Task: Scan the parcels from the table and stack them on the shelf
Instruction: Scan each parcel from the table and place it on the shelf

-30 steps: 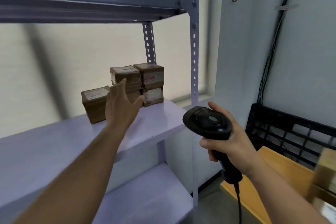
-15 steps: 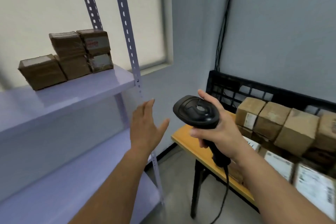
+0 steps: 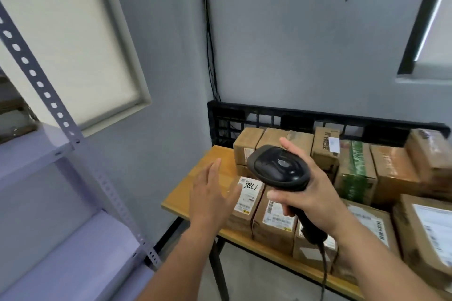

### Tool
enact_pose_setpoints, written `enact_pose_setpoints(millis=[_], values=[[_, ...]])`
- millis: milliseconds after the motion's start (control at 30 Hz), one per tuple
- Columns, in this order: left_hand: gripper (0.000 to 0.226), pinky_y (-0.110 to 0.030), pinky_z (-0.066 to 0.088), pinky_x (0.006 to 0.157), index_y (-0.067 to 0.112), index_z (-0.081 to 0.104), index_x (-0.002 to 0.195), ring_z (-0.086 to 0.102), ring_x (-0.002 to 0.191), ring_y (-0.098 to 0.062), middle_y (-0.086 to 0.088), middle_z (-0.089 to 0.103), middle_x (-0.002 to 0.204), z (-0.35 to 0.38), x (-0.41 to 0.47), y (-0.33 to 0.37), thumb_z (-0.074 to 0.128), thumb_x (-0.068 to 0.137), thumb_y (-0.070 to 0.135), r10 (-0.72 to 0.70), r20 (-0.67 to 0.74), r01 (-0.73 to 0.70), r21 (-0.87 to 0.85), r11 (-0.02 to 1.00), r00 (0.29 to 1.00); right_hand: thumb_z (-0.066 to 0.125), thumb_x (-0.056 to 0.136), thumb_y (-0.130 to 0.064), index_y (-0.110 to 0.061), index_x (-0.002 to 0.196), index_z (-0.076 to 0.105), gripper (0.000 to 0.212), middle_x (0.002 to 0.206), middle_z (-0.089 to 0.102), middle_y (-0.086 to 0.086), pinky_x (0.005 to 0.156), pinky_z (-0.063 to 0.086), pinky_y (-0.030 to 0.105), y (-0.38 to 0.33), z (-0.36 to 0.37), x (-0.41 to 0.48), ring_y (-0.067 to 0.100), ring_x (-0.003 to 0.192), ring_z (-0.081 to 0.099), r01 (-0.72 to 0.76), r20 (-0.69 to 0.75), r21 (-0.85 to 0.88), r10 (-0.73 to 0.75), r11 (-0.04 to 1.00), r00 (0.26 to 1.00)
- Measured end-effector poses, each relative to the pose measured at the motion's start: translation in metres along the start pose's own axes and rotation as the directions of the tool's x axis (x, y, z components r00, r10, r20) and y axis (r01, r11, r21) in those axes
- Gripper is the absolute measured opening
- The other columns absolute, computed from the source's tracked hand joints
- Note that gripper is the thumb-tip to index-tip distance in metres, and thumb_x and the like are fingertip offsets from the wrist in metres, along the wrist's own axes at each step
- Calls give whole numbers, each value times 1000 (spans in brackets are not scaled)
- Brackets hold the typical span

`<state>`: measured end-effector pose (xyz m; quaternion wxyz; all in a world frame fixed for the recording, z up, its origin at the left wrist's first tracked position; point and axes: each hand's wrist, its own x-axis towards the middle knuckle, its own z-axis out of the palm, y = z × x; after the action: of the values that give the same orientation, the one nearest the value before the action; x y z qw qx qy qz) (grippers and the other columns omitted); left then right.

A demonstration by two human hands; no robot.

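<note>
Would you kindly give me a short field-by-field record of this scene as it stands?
left hand: open, fingers straight, by the brown cardboard parcel with a handwritten white label; contact unclear
right hand: grips the black handheld barcode scanner
table: orange wooden table, crowded with other brown parcels
shelf: pale lilac metal shelf, at left

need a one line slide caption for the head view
Right hand holds a scanner while the open left hand hovers near a labelled parcel on the table.

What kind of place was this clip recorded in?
Probably a parcel storage room: labelled cardboard parcels crowd a wooden table, a metal shelf rack stands beside it, and the right hand holds a barcode scanner.
</note>
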<state>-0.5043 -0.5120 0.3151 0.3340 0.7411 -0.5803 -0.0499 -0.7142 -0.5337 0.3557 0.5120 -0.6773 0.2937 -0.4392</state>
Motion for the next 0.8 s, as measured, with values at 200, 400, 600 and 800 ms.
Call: enact_pose_setpoints(millis=[200,400,600,800], values=[[75,-32,20,116,24,19,152,21,143,-16,3,23,157,25,32,21,56,92,49,67,77,-67,-2,998,995,94,55,-28,-51,141,41,104,125,61,-9,63,58,34,9,-32,1,11,76,67,-28,-111,-35,24,999,994],[71,-38,24,117,26,23,151,24,141,-17,1,27,154,49,91,18,52,92,52,100,135,-101,1,995,986,90,63,-19,-44,145,35,103,130,57,-5,59,58,34,22,-44,30,12,73,67,-34,-180,-93,16,995,983],[69,-42,15,118,31,11,155,10,148,-29,-9,9,162,73,161,18,39,98,55,-6,309,-21,85,996,951,90,58,-30,-53,142,36,102,130,59,-12,78,56,45,37,-53,67,16,88,66,-92,-202,-129,65,987,977],[48,-43,18,115,20,28,148,15,144,-33,-17,22,155,103,210,20,34,102,36,44,408,-111,140,984,912,87,68,-7,-46,144,34,100,127,60,2,57,58,35,52,-55,102,12,64,67,-117,-222,-118,89,986,971]])
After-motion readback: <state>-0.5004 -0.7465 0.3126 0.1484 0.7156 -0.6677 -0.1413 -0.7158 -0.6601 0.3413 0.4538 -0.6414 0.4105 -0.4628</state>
